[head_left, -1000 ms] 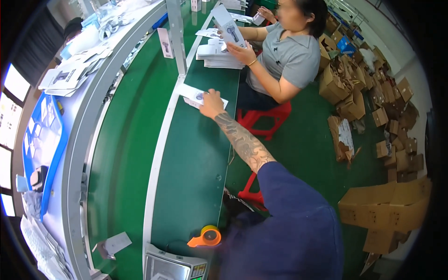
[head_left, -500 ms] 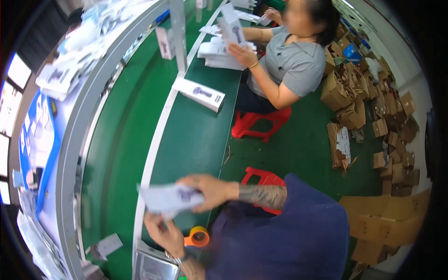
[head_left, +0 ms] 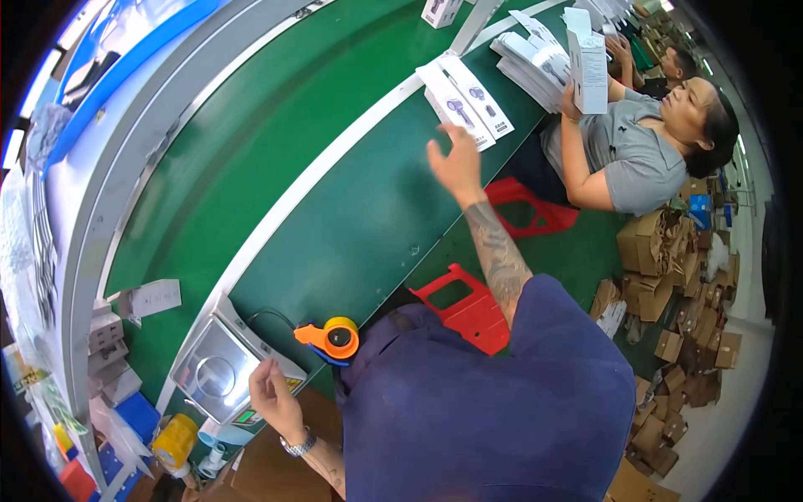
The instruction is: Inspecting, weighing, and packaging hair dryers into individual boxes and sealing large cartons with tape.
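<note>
My right hand (head_left: 457,167) stretches over the green table with its thumb and fingers apart, holding nothing. It is just short of two white printed boxes (head_left: 462,113) lying side by side, each with a picture of a dark handheld device. By the near edge of a weighing scale (head_left: 219,376), my left hand (head_left: 276,403) hangs with loosely bent fingers, and nothing shows in it. A wristwatch is on that wrist. An orange tape dispenser (head_left: 329,339) with yellow tape sits on the table edge, close to my body.
A co-worker in a grey shirt (head_left: 644,155) holds a white box (head_left: 589,71) beside a stack of flat cartons (head_left: 535,67). Past the white rail runs a green conveyor (head_left: 251,125), with a small box (head_left: 155,299) on it. Red stools (head_left: 468,314) and heaped cardboard boxes (head_left: 661,268) stand at right.
The white box is out of my hands, and two boxes now lie together where one lay. My right hand has reached away, my left has drawn back to the scale. The view has turned.
</note>
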Motion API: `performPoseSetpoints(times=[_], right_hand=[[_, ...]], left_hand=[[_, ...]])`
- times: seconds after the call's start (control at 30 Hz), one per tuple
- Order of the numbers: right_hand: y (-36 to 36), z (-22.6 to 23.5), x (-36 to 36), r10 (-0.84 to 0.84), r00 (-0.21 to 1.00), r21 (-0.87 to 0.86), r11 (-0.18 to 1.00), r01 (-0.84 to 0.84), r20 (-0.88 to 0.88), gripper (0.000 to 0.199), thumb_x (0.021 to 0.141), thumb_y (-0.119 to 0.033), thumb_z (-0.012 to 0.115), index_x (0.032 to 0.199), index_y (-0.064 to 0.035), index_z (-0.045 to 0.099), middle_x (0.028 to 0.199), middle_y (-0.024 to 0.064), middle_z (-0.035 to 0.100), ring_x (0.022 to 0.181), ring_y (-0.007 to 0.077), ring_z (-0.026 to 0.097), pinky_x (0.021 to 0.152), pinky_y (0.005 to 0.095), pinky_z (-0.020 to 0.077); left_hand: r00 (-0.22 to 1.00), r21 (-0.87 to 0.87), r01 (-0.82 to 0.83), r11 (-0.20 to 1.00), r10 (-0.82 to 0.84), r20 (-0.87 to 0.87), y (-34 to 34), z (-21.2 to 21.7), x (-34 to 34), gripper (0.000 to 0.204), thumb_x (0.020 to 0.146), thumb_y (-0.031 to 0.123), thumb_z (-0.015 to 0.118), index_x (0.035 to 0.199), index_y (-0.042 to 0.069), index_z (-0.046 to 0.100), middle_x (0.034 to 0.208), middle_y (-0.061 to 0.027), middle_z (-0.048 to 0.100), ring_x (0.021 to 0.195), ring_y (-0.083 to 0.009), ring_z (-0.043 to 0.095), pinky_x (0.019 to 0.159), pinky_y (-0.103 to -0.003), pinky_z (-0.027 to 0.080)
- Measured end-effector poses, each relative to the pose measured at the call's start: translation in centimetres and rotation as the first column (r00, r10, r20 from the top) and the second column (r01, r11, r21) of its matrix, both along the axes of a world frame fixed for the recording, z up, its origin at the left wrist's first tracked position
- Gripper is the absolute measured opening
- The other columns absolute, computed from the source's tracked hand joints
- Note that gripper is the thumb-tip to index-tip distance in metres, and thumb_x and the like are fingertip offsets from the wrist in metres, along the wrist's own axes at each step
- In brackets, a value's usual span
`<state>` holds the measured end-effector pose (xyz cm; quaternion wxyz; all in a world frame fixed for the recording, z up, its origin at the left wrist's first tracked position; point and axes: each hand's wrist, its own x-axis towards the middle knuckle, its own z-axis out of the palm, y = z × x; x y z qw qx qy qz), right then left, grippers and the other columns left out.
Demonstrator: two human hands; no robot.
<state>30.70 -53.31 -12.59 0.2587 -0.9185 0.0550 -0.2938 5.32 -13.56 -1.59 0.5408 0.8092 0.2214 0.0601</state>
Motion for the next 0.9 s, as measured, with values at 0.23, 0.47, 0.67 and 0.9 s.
performPoseSetpoints(times=[0.23, 0.47, 0.67, 0.9], right_hand=[[15.1, 0.0, -11.8, 0.533, 0.734, 0.559, 0.789, -0.254, -0.42, 0.018, 0.076, -0.009, 0.069, 0.093, -0.0016, 0.069, 0.08, 0.0053, 0.069, 0.067, 0.0138, 0.061, 0.064, 0.0252, 0.0501], [18.5, 2.5, -17.6, 0.516, 0.76, 0.554, 0.794, -0.25, -0.396, 0.018, 0.08, -0.007, 0.066, 0.098, -0.0006, 0.066, 0.082, 0.0068, 0.068, 0.071, 0.0135, 0.061, 0.07, 0.0252, 0.0498], [21.5, 4.0, -21.1, 0.359, 0.85, 0.601, 0.797, -0.064, -0.386, 0.019, 0.082, -0.005, 0.065, 0.101, -0.0009, 0.064, 0.087, 0.0068, 0.067, 0.077, 0.0134, 0.06, 0.075, 0.025, 0.0488], [27.1, 6.3, -23.3, 0.337, 0.867, 0.632, 0.774, -0.032, -0.368, 0.021, 0.081, -0.005, 0.065, 0.102, 0.0006, 0.064, 0.089, 0.0076, 0.067, 0.078, 0.0148, 0.061, 0.076, 0.0254, 0.049]], left_hand=[[0.973, 0.185, -0.211, 0.96, 0.224, -0.056, 9.3, -0.7, -2.2, 0.019, 0.086, 0.004, 0.059, 0.105, 0.0, 0.062, 0.097, -0.0107, 0.062, 0.087, -0.019, 0.059, 0.081, -0.031, 0.05], [0.948, 0.389, -0.318, 0.864, 0.299, 0.111, 25.3, -1.3, 1.5, 0.05, 0.08, 0.016, 0.069, 0.125, 0.004, 0.052, 0.124, -0.0163, 0.053, 0.102, -0.0284, 0.057, 0.084, -0.038, 0.051], [0.953, 0.493, -0.259, 0.83, 0.135, 0.272, 31.1, -4.8, 11.2, 0.052, 0.074, 0.018, 0.074, 0.122, 0.01, 0.055, 0.135, -0.0201, 0.042, 0.117, -0.033, 0.046, 0.092, -0.04, 0.045], [0.848, 0.531, -0.263, 0.806, -0.069, 0.525, 36.7, -9.6, 13.5, 0.025, 0.075, 0.01, 0.072, 0.098, 0.007, 0.064, 0.136, -0.0216, 0.04, 0.117, -0.0344, 0.046, 0.096, -0.038, 0.042]])
